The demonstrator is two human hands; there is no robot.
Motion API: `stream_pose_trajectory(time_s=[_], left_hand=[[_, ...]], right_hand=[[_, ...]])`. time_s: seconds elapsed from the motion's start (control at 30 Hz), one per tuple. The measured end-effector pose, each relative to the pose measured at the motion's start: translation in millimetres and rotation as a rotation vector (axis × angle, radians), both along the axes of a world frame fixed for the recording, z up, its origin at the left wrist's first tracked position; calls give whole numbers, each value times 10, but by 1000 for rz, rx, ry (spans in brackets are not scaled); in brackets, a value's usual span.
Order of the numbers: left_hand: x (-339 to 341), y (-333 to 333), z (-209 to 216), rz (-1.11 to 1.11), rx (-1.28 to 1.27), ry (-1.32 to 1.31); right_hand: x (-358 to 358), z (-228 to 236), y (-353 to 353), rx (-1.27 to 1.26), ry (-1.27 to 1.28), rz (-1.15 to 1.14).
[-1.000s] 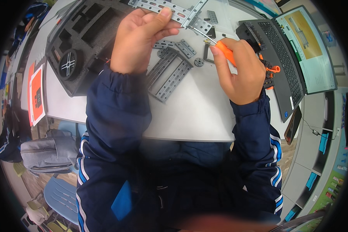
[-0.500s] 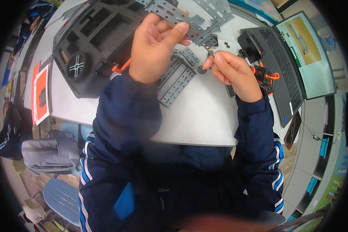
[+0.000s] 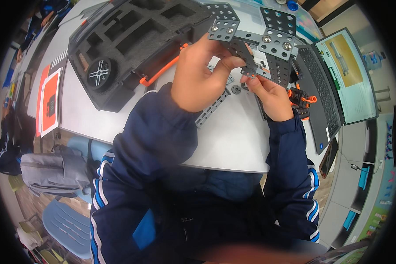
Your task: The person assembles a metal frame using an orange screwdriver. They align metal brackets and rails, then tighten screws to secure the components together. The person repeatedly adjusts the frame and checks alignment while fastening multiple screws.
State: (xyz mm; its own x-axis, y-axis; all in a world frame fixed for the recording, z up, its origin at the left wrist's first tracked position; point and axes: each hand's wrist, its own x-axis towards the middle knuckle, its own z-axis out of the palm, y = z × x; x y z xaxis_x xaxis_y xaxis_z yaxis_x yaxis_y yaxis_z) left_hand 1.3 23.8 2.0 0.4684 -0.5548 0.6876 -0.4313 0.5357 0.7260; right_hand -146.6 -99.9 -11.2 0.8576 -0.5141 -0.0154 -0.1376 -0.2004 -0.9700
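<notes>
A grey perforated metal frame (image 3: 278,39), made of bars and angled plates joined with bolts, is held up over the table and tilted. My left hand (image 3: 201,77) is closed round its left side, the thumb pressed on a lower bar. Just below the frame's lower corner is my right hand (image 3: 273,97), thumb and fingers pinched together. What lies between those fingertips is too small and covered to make out. Under the hands, a small dark round wheel (image 3: 236,89) and a perforated metal bar (image 3: 212,109) lie on the white table (image 3: 233,141).
At the left stands a black case (image 3: 119,99) with foam compartments, an orange handle (image 3: 163,68) and a black wheel (image 3: 102,73). An open laptop (image 3: 323,83) is at the right, beside black-and-orange parts (image 3: 300,99). Orange-and-white booklets (image 3: 50,103) lie at the left edge.
The metal frame has been turned and brought rightward and closer, its bolted plates now showing. My left hand moved right and down with it; my right hand has come up against its lower corner.
</notes>
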Motion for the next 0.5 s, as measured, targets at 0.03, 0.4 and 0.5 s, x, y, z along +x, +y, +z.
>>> stream_pose_trajectory(time_s=[0.03, 0.4, 0.5], left_hand=[[3, -1, 0, 5, 2, -8], [11, 3, 50, -110, 1, 263], [18, 0, 68, -138, 11, 346]], right_hand=[[-4, -10, -6, 9, 11, -5], [14, -23, -29, -55, -97, 145], [6, 44, -7, -25, -76, 178]])
